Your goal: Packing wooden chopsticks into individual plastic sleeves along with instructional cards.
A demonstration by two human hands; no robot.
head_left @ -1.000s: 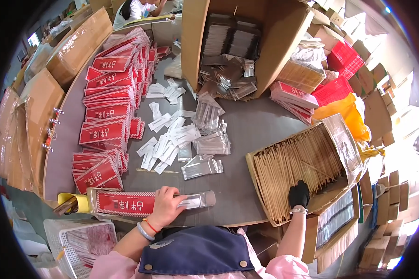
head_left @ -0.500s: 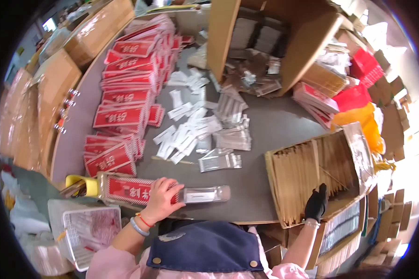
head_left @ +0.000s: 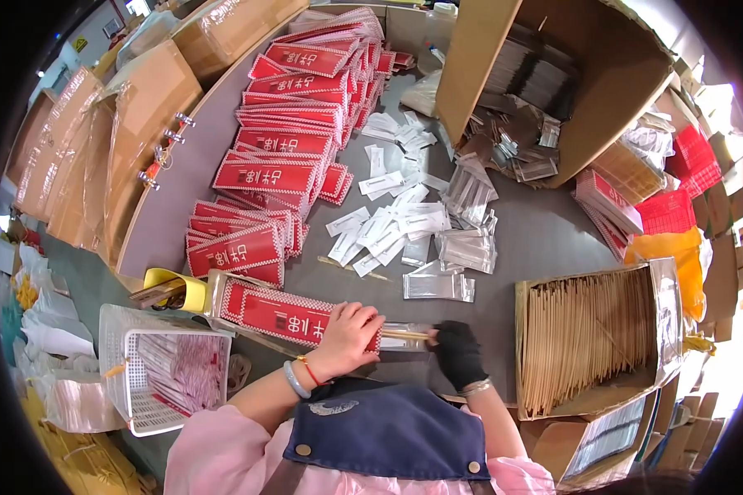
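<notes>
My left hand (head_left: 351,338), with a red cord and a pale bangle at the wrist, curls over the right end of a red printed paper sleeve (head_left: 264,313), the top one lying in a low tray. In its black fingerless glove, my right hand (head_left: 458,355) pinches the end of pale wooden chopsticks (head_left: 404,335). They point left into the sleeve's end, beside my left fingertips. Under the chopsticks is part of a clear plastic packet (head_left: 396,346). How far in the sticks reach is hidden.
Stacked red sleeves (head_left: 268,177) line the left of the table. White paper packets (head_left: 388,231) and clear packets (head_left: 437,285) lie mid-table. A carton of wooden chopsticks (head_left: 586,338) stands right, a large open carton (head_left: 615,91) behind, and a white basket (head_left: 169,421) at lower left.
My right hand has come left from the chopstick carton, bringing chopsticks to the sleeve's end. My left hand stays on the sleeve. The whole view has shifted.
</notes>
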